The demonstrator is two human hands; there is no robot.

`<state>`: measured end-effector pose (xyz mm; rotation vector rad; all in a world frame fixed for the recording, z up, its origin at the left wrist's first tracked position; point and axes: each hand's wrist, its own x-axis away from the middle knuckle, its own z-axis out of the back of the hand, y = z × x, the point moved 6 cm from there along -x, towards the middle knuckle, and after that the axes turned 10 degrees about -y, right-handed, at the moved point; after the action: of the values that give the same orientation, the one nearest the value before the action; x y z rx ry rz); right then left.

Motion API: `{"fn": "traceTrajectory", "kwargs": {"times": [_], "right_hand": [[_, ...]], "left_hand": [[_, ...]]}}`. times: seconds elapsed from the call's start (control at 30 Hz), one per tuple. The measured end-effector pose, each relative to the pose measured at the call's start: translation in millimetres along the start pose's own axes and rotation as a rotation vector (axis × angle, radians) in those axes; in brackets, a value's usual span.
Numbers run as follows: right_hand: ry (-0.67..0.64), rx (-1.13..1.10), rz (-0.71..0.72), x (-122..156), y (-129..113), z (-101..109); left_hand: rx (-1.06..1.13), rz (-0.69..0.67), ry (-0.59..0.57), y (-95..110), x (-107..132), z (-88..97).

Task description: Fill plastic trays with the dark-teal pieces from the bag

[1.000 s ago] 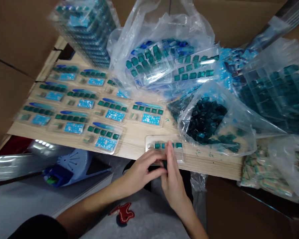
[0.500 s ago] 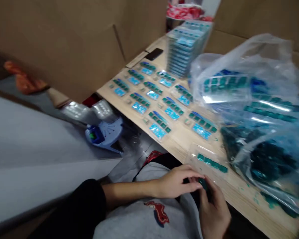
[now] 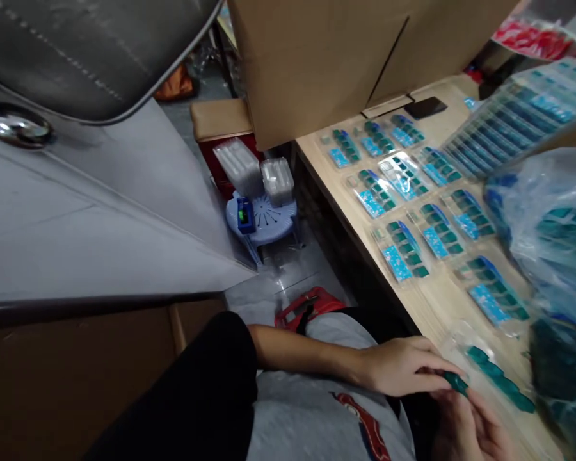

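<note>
Head view: blue stool off to the left, then left hand pinching a teal piece just above a clear blister tray, right hand beneath it, partly cut off, grip unclear. Possible trouble: piece slipping from the fingertips over the edge of the board; tray nudged by a wrist, its row shaken loose; bag sagging onto the tray.

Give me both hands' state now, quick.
Left hand: closed, holding a teal piece.
Right hand: beside that piece, partly out of view; grip cannot be told.
</note>
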<state>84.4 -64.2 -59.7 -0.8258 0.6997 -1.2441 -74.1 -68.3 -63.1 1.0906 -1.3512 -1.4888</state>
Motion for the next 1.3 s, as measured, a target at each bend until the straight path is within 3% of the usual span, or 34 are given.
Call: {"fn": "traceTrajectory", "kwargs": {"times": [0.1, 0.23, 0.4, 0.47, 0.67, 0.9, 1.0, 1.13, 1.3], "right_hand": [[0.133, -0.009, -0.078, 1, -3, 2], [0.033, -0.09, -0.1, 2, -7, -7], [0.026, -0.058, 0.151, 8, -15, -10], [0.065, -0.018, 0.238, 11, -18, -9], [0.144, -0.039, 0.234, 15, -12, -5], [0.168, 0.057, 0.31, 12, -6, 0], [0.152, -0.031, 0.289, 4, -3, 5], [0.123, -0.142, 0.227, -6, 0, 7], [0.14, -0.127, 0.136, -10, 12, 20]], "left_hand": [[0.058, -0.006, 0.004, -2, 1, -0.7], [0.159, 0.018, 0.055, -4, 1, -1.9], [0.341, 0.245, 0.003, -18, 2, -12.2], [0.321, 0.29, -0.027, -21, 0, -15.7], [0.294, 0.441, -0.019, -31, -9, -24.8], [0.131, 0.527, -0.127, -16, -29, -15.2], [0.116, 0.502, -0.152, -12, -34, -16.0], [0.037, 0.403, -0.101, -8, -43, -12.0], [-0.413, 0.073, -0.036, 8, -73, 9.2]]}}
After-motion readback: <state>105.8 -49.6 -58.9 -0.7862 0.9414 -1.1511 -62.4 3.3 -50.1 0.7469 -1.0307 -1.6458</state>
